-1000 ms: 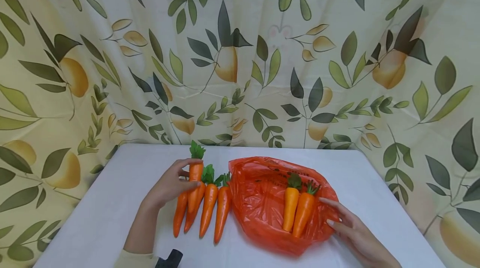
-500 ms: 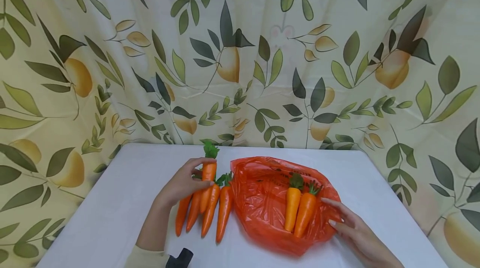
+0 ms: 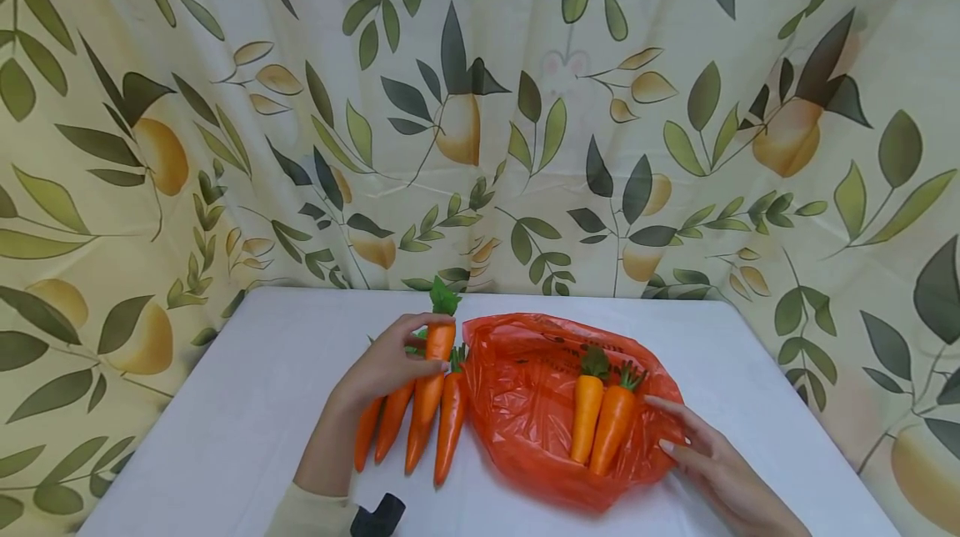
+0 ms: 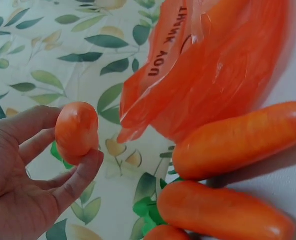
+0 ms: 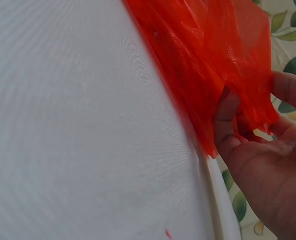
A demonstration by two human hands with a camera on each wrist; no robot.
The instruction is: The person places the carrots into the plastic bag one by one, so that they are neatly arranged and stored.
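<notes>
While the left hand [image 3: 390, 362] pinches a carrot [image 3: 439, 341] between thumb and fingers, the right hand [image 3: 701, 454] grips the far right edge of a red plastic bag [image 3: 517, 437] on a white-covered table [image 3: 225, 404]. The held carrot stands nearly upright near the bag's left rim, its green top above the fingers; seen from the left wrist, the thumb and fingers are parted by just the carrot's thickness, with a gap at the palm. From the right wrist, thin plastic is caught between the right thumb and the bent fingers. Just left of the bag, 4 loose carrots [image 3: 452, 429] lie side by side, tips toward the person, partly hidden by the left hand and its carrot; whether the held carrot touches them cannot be told. Within the open bag, 2 carrots [image 3: 613, 429] rest together, leafy ends away from the person (the left of these is the yellower). Dark lettering on the plastic reads "THANK YOU." A pale sleeve [image 3: 307, 512] and a black device [image 3: 377, 514] show at the left wrist. Behind hangs a curtain [image 3: 480, 187] printed with fruit and leaves.
</notes>
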